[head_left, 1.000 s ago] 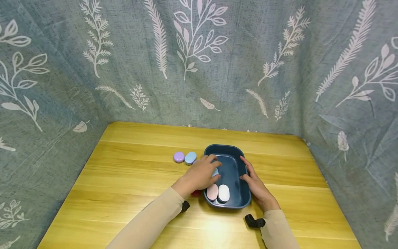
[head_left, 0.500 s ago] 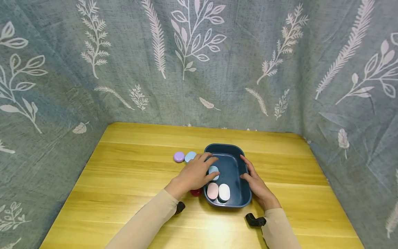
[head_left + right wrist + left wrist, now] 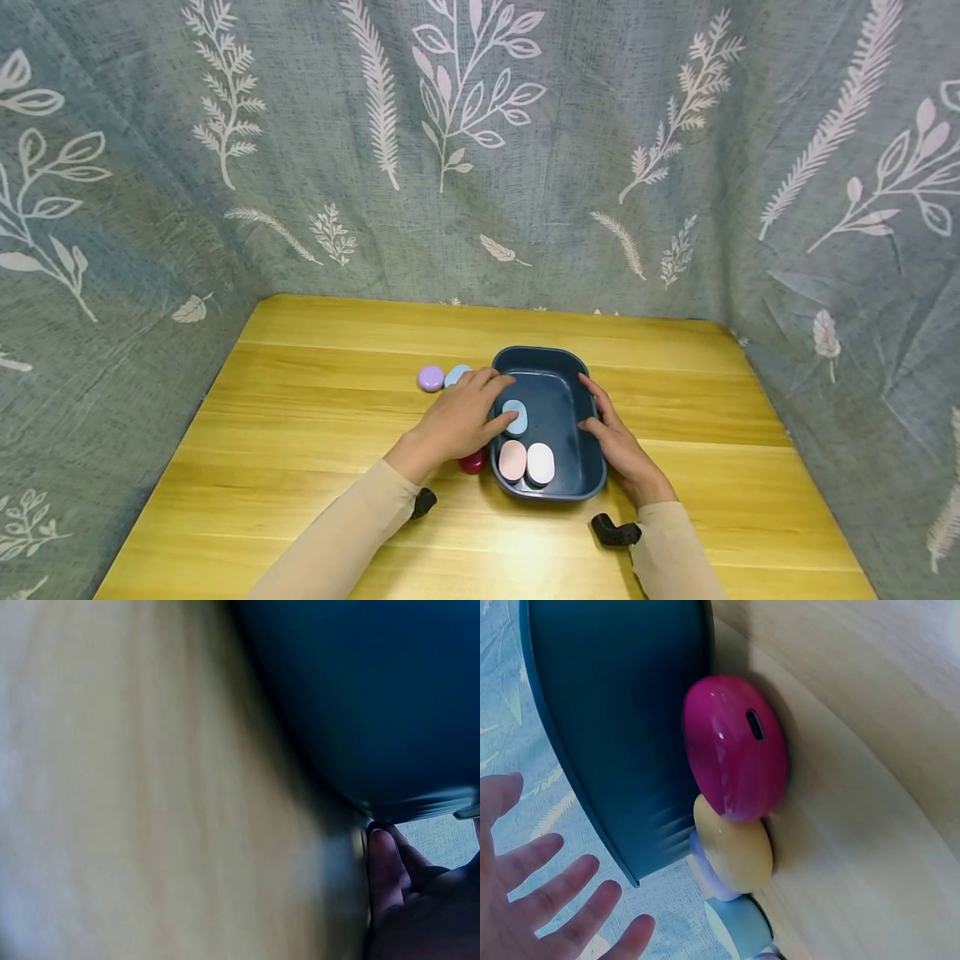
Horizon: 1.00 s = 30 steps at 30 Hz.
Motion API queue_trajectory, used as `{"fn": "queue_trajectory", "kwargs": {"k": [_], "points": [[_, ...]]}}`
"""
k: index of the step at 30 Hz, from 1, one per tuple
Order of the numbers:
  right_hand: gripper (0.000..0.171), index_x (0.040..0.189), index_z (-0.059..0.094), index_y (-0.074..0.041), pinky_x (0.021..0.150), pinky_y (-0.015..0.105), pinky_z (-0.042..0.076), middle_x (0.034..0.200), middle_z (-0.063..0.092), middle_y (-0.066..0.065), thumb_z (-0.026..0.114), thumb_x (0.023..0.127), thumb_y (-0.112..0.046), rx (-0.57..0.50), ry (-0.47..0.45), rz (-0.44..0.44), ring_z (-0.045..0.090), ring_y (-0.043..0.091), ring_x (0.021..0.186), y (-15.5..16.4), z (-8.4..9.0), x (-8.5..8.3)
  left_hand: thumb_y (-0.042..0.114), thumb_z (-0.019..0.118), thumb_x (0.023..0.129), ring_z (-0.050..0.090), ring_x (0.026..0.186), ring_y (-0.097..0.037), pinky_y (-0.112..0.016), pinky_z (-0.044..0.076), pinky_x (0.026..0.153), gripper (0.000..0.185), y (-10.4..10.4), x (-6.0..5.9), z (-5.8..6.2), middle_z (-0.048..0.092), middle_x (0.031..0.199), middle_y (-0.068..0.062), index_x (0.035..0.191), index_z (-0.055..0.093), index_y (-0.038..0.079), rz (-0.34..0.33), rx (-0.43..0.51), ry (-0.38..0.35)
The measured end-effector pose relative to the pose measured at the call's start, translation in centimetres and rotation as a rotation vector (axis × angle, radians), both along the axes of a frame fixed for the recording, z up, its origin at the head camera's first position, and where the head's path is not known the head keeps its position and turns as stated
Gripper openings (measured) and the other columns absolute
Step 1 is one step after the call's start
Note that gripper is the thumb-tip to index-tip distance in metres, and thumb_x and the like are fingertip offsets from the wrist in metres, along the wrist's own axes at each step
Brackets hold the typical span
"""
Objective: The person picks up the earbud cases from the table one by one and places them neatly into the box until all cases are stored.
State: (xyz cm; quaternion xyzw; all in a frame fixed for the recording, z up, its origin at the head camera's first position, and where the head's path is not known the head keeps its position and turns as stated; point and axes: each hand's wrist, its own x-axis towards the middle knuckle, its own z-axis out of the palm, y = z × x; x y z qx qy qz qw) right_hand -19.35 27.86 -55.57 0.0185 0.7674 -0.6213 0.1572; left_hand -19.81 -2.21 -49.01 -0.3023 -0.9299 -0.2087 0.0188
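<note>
Blue tray [image 3: 566, 367] taken as landmark, mid-table. L hand [image 3: 459, 421] is spread over its left rim, fingers straight, nothing held. R hand [image 3: 617, 442] is laid flat on its right wall. Inside: blue case [image 3: 515, 417], pink case [image 3: 512, 460], white case [image 3: 541, 463]. Only the left wrist view reveals magenta case [image 3: 735, 746] and yellow case [image 3: 733, 851] against the tray's left wall, partly hidden from the head cam.
</note>
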Motion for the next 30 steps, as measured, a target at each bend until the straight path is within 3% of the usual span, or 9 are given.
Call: {"fn": "queue_trajectory", "kwargs": {"k": [16,24,30], "points": [[0.077,0.159,0.021,-0.056,0.126,0.066,0.011,0.175,-0.011,-0.006,0.046,0.102,-0.009,-0.001,-0.008,0.003,-0.007,0.033,0.162,0.0,0.2,0.1,0.044,0.061,0.103,0.058,0.124,-0.023,-0.038,0.049,0.109,0.049,-2.0,0.3,0.2,0.060,0.139,-0.003,0.143,0.059,0.016,0.022,-0.005,0.001],[0.076,0.159,0.021,-0.056,0.126,0.068,0.009,0.175,-0.011,-0.005,0.046,0.103,-0.010,0.004,-0.004,0.002,-0.008,0.034,0.162,0.0,0.3,0.2,0.041,0.065,0.101,0.057,0.114,-0.020,-0.036,0.052,0.102,0.044,-2.8,0.5,-0.5,0.060,0.127,-0.001,0.136,0.062,0.014,0.023,-0.029,0.011],[0.076,0.159,0.021,-0.056,0.126,0.068,0.009,0.175,-0.011,-0.004,0.046,0.103,-0.010,0.009,-0.001,0.002,-0.009,0.034,0.162,0.0,0.3,0.2,0.038,0.068,0.099,0.058,0.110,-0.020,-0.037,0.055,0.095,0.044,-3.2,0.9,-0.8,0.060,0.127,0.000,0.137,0.062,0.016,0.027,-0.032,0.002]]}}
